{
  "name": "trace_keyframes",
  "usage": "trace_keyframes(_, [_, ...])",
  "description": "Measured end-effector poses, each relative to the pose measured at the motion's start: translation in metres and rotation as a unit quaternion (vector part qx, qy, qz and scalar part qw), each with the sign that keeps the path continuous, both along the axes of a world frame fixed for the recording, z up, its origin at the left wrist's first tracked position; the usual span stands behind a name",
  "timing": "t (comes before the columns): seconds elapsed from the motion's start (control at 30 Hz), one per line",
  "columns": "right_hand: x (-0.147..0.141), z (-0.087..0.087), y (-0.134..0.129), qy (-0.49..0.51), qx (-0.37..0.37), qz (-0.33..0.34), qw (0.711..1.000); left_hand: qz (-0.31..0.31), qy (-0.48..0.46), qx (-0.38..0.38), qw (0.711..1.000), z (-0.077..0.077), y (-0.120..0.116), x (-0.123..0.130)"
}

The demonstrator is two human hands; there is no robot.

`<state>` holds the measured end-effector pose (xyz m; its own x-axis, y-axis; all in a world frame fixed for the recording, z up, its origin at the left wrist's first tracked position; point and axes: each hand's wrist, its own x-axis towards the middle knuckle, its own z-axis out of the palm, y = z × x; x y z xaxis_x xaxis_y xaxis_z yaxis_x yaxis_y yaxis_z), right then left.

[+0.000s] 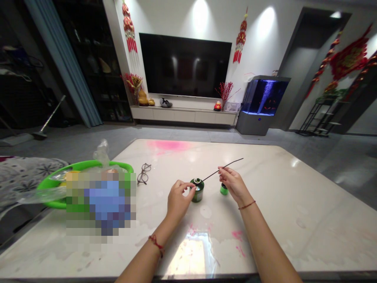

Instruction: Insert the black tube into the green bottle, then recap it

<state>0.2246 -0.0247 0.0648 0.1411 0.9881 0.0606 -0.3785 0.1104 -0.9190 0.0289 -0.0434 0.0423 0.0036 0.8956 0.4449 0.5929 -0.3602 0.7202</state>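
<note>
- Thin dark stick (pixel 210 175): slants over table, lower end by mouth of green bottle (pixel 198 196).
- Right hand (pixel 233 183): fingertips pinched on stick, mid-length. Looks light, fairly stiff, likely snappable; mid-shaft hold suits.
- Left hand (pixel 180 197): thumb and forefinger nearly closed at bottle's shoulder; cannot tell whether gripping.
- Bottle: upright, likely smooth glass, slippery, breakable; best held round body.
</note>
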Motion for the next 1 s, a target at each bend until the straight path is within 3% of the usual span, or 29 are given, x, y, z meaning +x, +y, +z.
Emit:
trace_keyframes(0.2, [0.003, -0.002, 0.003, 0.019, -0.004, -0.054, 0.998, 0.017, -0.008, 0.014, 1.000, -0.002, 0.003, -0.002])
trace_keyframes(0.43, [0.019, 0.003, 0.003, 0.015, 0.017, -0.147, 0.989, 0.043, -0.037, -0.027, 0.998, -0.013, 0.011, -0.007])
trace_keyframes(0.63, [0.015, 0.004, 0.003, -0.015, 0.023, -0.129, 0.991, 0.024, -0.021, -0.033, 0.999, -0.017, 0.012, -0.005])
trace_keyframes(1.0, [-0.021, 0.002, 0.005, -0.156, 0.039, -0.072, 0.984, 0.002, -0.040, -0.041, 0.998, -0.019, 0.011, -0.003])
